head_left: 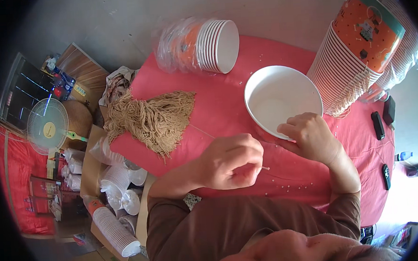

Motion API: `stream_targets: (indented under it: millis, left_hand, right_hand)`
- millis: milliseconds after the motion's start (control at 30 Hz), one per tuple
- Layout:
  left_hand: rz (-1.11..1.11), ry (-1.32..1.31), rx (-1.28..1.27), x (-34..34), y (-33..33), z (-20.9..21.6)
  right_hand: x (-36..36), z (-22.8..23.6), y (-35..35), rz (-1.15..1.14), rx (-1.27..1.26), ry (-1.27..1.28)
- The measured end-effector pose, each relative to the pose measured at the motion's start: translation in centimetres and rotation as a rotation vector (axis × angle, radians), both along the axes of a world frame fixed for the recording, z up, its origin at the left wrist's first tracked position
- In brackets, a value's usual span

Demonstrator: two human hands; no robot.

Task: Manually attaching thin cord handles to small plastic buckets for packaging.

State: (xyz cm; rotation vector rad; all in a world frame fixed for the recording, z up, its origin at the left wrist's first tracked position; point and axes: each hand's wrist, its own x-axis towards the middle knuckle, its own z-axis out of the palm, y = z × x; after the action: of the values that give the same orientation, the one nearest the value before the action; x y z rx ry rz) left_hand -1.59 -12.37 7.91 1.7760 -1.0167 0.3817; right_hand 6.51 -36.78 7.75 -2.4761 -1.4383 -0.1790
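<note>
A white-lined paper bucket (282, 91) lies tilted on the table, its open mouth facing up toward me. My right hand (308, 137) grips its near rim, with fingers over the edge and the thumb lower down. Left of it, my left hand (234, 161) is closed above the table, fingers curled in. From its fingertips pokes a thin piece with a pale tip (266, 168), which looks like a cord end; the rest is hidden. A heap of tan cords (156, 116) lies at the table's left side.
Nested paper buckets in plastic wrap (214, 46) lie at the back. A tall stack of orange buckets (342, 62) stands at the right, with cords hanging on it. Small white bits dot the red tablecloth (217, 106). Left of the table, a cardboard box (91, 177) holds stacked cups near a fan (48, 126).
</note>
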Motion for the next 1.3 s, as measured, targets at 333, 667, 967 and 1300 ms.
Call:
stream_targets:
  millis: [333, 667, 967, 1300]
  left_hand:
    - [0.414, 0.242, -0.188, 4.5, 2.6, -4.4]
    - [0.450, 0.171, -0.149, 5.1, 0.8, -6.0]
    - [0.506, -0.023, -0.061, 5.3, -0.1, -6.1]
    - [0.505, -0.008, -0.038, 5.5, -0.3, -6.3]
  right_hand:
    - [0.6, 2.0, -0.6, 0.019, 0.181, 0.031]
    - [0.6, 2.7, 2.4, -0.012, 0.226, 0.231]
    - [2.5, 2.1, 3.4, 0.025, 0.220, 0.154]
    - [3.3, 1.8, 3.8, -0.002, 0.140, 0.185]
